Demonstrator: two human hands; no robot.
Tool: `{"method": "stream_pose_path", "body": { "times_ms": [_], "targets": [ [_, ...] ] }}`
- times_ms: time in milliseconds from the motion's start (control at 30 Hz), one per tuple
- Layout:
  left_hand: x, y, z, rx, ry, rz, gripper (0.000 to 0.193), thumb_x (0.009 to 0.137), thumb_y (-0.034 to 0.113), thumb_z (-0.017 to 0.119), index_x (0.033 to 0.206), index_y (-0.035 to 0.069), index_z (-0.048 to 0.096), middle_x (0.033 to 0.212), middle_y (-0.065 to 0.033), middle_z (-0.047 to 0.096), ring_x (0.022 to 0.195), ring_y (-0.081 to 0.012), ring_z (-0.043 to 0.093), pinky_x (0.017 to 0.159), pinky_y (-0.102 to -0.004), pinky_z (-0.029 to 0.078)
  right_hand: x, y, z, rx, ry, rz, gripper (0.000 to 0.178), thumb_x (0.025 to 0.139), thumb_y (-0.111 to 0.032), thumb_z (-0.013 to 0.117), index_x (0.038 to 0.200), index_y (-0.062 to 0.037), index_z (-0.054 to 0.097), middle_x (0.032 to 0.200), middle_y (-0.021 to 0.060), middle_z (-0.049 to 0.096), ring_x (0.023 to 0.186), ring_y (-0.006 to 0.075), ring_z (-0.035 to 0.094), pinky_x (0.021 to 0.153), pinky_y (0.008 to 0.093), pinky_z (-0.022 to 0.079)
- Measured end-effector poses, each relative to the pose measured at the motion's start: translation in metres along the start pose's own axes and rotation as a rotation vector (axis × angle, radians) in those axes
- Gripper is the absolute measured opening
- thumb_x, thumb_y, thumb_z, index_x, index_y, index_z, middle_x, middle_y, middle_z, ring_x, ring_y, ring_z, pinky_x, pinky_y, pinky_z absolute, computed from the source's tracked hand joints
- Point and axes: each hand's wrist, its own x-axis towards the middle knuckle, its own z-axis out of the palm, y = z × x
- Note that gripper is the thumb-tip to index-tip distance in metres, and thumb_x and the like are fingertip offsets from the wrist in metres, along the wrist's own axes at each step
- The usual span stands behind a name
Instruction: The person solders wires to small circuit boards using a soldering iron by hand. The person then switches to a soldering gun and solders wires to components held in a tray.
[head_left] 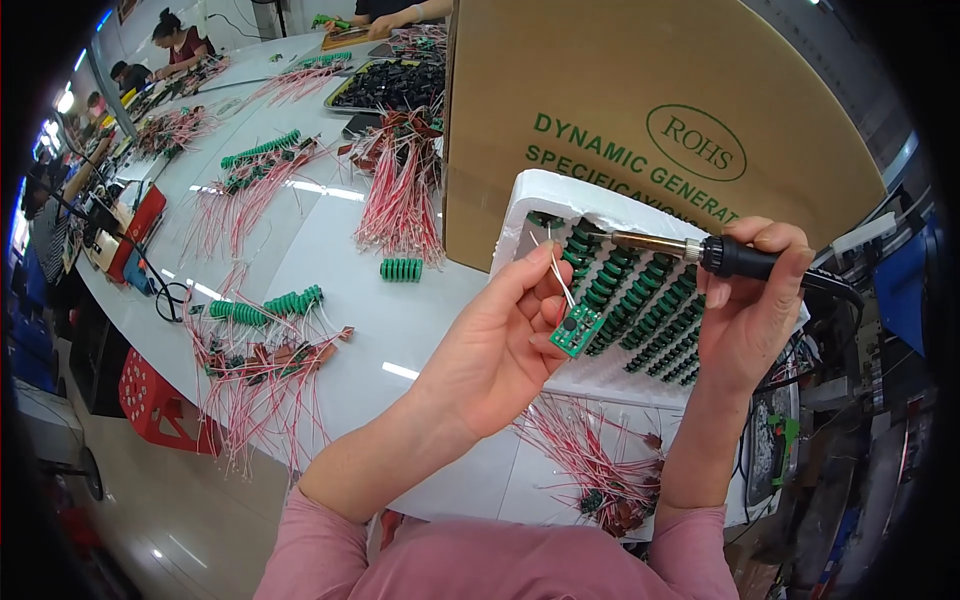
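My left hand (520, 310) is closed, its thumb and forefinger pinching thin white wires (563, 278). A small green circuit board (576, 330) with a round black part on it sits at its fingertips, where the wires run down to it. In my right hand (755, 300) is a soldering iron (735, 257), gripped by its black handle. Its metal shaft points left, and the tip lies just above the wire ends, apart from the board. Behind both hands a white foam tray (520, 200) stands tilted, with rows of dark green parts in it.
A large cardboard box (640, 80) stands behind the tray. Bundles of red and white wires (400, 205) and stacked green boards (255, 310) lie on the white table (350, 340). A black tray of dark parts (390, 85) is farther back. Other people (183, 45) sit along the table.
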Motion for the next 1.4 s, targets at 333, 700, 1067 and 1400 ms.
{"method": "stream_pose_path", "body": {
  "times_ms": [333,700,1067,1400],
  "targets": [
    [0.0,0.003,-0.006,0.067,-0.051,-0.025,0.009,0.086,0.023,0.054,0.089,0.015,0.053,0.076,0.0081,0.059,0.06,-0.0011,0.051,0.054,-0.0199,0.041,0.002,0.0,-0.001,0.02,0.013,0.046,0.033,0.093,-0.035,0.037,0.085,-0.0038,0.044,0.082,0.0159,0.056,0.043,0.0101,0.045,0.044,0.0224,0.041],
    [-0.014,0.003,-0.019,0.501,0.046,0.347,0.015,0.086,0.018,0.055,0.097,0.007,0.055,0.088,0.0009,0.058,0.058,-0.0017,0.043,0.049,-0.0151,0.031,0.002,-0.001,-0.004,0.024,-0.084,0.108,0.015,0.089,-0.017,0.049,0.091,-0.0022,0.045,0.089,0.0155,0.056,0.05,0.0098,0.048,0.048,0.0216,0.043],
    [-0.006,0.011,-0.013,0.574,-0.059,0.258,0.021,0.089,0.017,0.05,0.105,0.004,0.054,0.09,-0.0018,0.057,0.052,-0.0022,0.034,0.048,-0.0163,0.027,0.0,0.001,0.007,-0.042,-0.173,0.055,0.014,0.085,-0.006,0.053,0.095,-0.0023,0.044,0.095,0.0157,0.055,0.057,0.0095,0.051,0.054,0.0205,0.045],
    [0.001,0.02,-0.017,0.376,-0.148,0.016,0.027,0.089,0.026,0.049,0.108,0.006,0.051,0.091,0.0011,0.053,0.052,-0.0008,0.033,0.044,-0.0154,0.025,0.002,0.005,0.02,-0.132,-0.192,-0.078,0.019,0.086,-0.016,0.054,0.092,-0.0017,0.043,0.089,0.0129,0.054,0.058,0.0087,0.05,0.051,0.0178,0.043]
  ]
}}
